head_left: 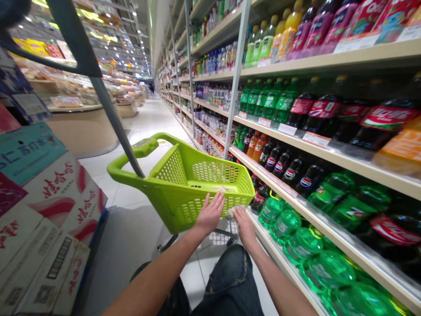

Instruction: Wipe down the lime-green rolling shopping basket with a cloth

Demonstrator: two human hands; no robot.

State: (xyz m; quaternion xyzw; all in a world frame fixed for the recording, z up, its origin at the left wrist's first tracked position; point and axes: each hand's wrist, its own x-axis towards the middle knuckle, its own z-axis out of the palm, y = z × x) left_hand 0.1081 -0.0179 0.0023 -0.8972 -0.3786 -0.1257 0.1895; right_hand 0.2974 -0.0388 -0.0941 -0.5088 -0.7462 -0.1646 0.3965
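A lime-green plastic shopping cart [184, 175] stands in the aisle in front of me. My left hand [210, 213] lies flat against its near wall, fingers stretched up to the rim. My right hand [242, 221] is closed on a small whitish cloth-like thing [233, 211] pressed against the cart's lower corner; what it is stays unclear. My knee in dark jeans [230, 281] shows below both forearms.
Shelves of soft-drink bottles [296, 162] run along the right, green bottles [329, 263] lowest. Stacked cardboard boxes [42, 228] stand on the left. A grey metal pole [115, 123] crosses before the cart handle. The tiled aisle [154, 118] runs ahead.
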